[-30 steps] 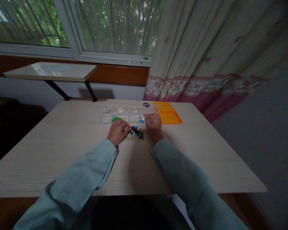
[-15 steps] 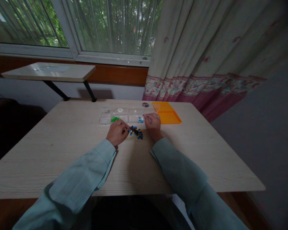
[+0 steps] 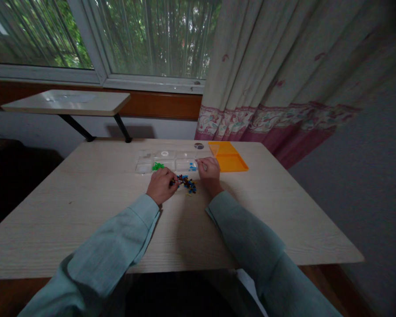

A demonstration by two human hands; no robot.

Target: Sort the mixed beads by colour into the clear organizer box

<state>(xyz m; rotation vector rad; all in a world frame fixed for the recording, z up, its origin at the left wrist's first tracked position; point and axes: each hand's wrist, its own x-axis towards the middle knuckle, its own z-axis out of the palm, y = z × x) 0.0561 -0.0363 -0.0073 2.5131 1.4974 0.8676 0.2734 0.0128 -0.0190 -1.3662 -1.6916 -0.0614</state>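
A small heap of coloured beads (image 3: 187,183), blue, dark red and yellow, lies on the pale wooden table (image 3: 86,211). My left hand (image 3: 161,185) rests at the heap's left edge, fingers curled in a pinch on something too small to name. My right hand (image 3: 209,174) sits at the heap's right, fingers closed, its fingertips by the clear compartment box (image 3: 166,160). That box holds green beads (image 3: 157,166) in one cell and blue beads (image 3: 193,166) in another.
An orange tray (image 3: 228,161) lies right of the box, with a small dark round thing (image 3: 199,145) behind. A white side table (image 3: 69,102) stands under the window at the back left. A curtain (image 3: 277,79) hangs at the right.
Both hands stay at the bead heap with only slight finger shifts. The view has drifted a little.
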